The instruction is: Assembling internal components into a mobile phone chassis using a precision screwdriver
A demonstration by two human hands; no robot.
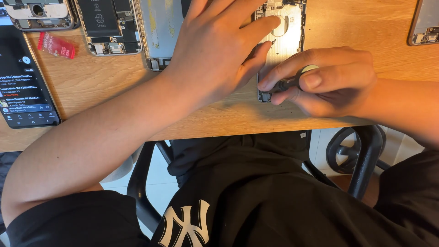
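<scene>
The phone shell (287,41) lies flat on the table (347,27) under both my hands, its long axis running away from me, its lower end near the table's front edge. My left hand (219,50) lies across its left side, fingers pressed down together on it, the forefinger stretched out to the pale round part near its top, the thumb alongside its left edge. My right hand (324,80) sits at its lower right, thumb and forefinger pinched around a small screwdriver (292,83). The screwdriver lies nearly level, its tip pointing left at the shell's bottom corner, its pale round cap toward my palm.

Most of the shell's left half is hidden beneath my left hand, and its top runs out of view. Whether the tip touches a screw I cannot tell; the fingers shade it.

To the left lie another bare shell (157,32), an open phone with a black battery (109,25), a red tab (56,45), and a lit phone (25,82). One more phone (426,25) is cut off at the right edge.
</scene>
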